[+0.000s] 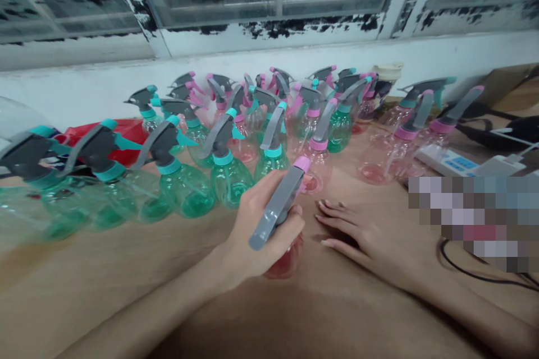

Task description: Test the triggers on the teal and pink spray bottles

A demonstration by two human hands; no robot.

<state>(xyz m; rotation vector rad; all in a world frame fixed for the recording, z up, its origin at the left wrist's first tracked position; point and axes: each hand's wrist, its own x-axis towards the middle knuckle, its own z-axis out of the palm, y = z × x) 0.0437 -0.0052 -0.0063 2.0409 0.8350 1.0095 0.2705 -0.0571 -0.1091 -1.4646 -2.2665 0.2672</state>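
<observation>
My left hand point(259, 224) grips a pink spray bottle point(285, 261) by its neck, and the grey trigger head point(278, 205) with a pink nozzle sticks out above my fingers. The bottle stands on the brown tabletop point(126, 269). My right hand point(357, 230) lies flat on the table just right of it, fingers spread, holding nothing. Behind both hands stand several green spray bottles point(229, 176) and pink spray bottles point(318, 154) with grey triggers.
A white power strip point(446, 160) and black cables point(467, 269) lie at the right. A red bag point(126, 132) sits at the back left by the white wall. A jar point(385, 87) stands behind the bottles. A blurred patch covers something at the right.
</observation>
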